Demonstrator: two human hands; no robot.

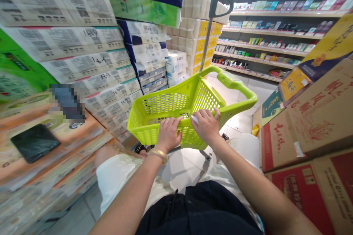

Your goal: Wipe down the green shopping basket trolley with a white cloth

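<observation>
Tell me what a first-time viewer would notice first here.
Most likely the lime-green shopping cart at the centre, with the left hand and right hand on its near rim. Next, the wall of stacked packs on the left, some marked with handwritten numbers. The red-printed cardboard boxes piled on the right also stand out.

The left hand (pixel 168 133) and right hand (pixel 206 125) cover parts of the basket (pixel 189 137). A patch (pixel 68 102) is pixelated, the shelf goods (pixel 278 45) too small to tell, the leftmost green pack (pixel 20 68) cut off.
</observation>
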